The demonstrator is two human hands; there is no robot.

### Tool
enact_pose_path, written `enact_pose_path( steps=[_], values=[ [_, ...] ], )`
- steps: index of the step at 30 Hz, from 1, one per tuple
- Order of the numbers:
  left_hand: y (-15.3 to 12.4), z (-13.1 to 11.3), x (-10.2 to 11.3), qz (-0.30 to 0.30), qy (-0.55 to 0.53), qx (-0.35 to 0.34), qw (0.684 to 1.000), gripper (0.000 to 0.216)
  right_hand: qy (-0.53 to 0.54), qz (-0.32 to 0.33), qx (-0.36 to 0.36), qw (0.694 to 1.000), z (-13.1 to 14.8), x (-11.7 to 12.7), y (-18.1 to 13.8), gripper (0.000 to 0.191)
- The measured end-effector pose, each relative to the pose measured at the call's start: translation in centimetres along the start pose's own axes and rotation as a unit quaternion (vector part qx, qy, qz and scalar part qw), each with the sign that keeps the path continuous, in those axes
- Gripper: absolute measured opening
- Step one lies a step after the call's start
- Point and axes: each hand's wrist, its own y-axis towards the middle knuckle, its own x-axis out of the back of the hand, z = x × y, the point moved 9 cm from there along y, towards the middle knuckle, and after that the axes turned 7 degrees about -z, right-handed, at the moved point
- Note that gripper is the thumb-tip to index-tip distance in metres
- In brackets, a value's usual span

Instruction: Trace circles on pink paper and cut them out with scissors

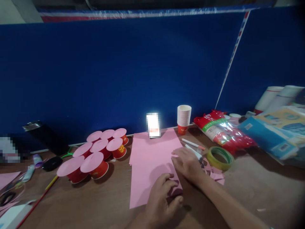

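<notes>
Pink paper: a smooth, rectangular spread of pink paper, apparently overlapping sheets, lies flat on the brown wooden bench; I take it as my landmark.
Left hand: I see the left hand over the paper's near right corner, fingers curled, thumb apart; a dark pink patch shows inside the curl, and I cannot tell whether it is gripped.
Right hand: the right hand lies palm down across the paper's right edge, fingers close together; I cannot tell whether they pinch anything.
Cups: red paper cups topped with round pink discs stand left of the paper.
Tape: a yellow-green roll of clear tape lies right of the paper.
Handling: I would judge light, even pressure best, right fingers steadying the edge while the left avoid creasing the corner.
</notes>
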Motion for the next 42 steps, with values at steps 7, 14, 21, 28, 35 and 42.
enact_pose_path(
  steps=[7, 14, 21, 28, 35, 42],
  values=[
    [-0.6, 1.0, -0.6, 0.012, 0.015, 0.025, 1.000, 0.021, -0.262, -0.012, -0.133, 0.956, -10.1, 3.3, -0.1, 0.019],
    [-0.2, 0.8, -0.6, 0.023, 0.013, 0.022, 0.999, 0.018, -0.354, 0.066, -0.119, 0.925, -10.6, 3.7, 0.1, 0.021],
    [-0.3, 1.3, -0.8, 0.021, 0.006, 0.025, 0.999, 0.018, -0.331, -0.003, -0.226, 0.916, -14.2, 7.3, -0.2, 0.025],
    [0.1, 0.0, -0.9, 0.021, -0.022, -0.013, 0.999, 0.010, -0.195, -0.117, -0.325, 0.918, -16.5, 10.6, -1.0, 0.028],
    [0.3, -0.1, -0.8, 0.017, -0.015, -0.013, 1.000, 0.009, -0.189, -0.071, -0.276, 0.940, -15.0, 8.3, -0.5, 0.026],
    [0.2, -0.2, -0.8, 0.019, -0.012, -0.023, 0.999, 0.012, -0.261, 0.118, -0.095, 0.953, -9.9, 2.1, -0.1, 0.016]
  ],
)
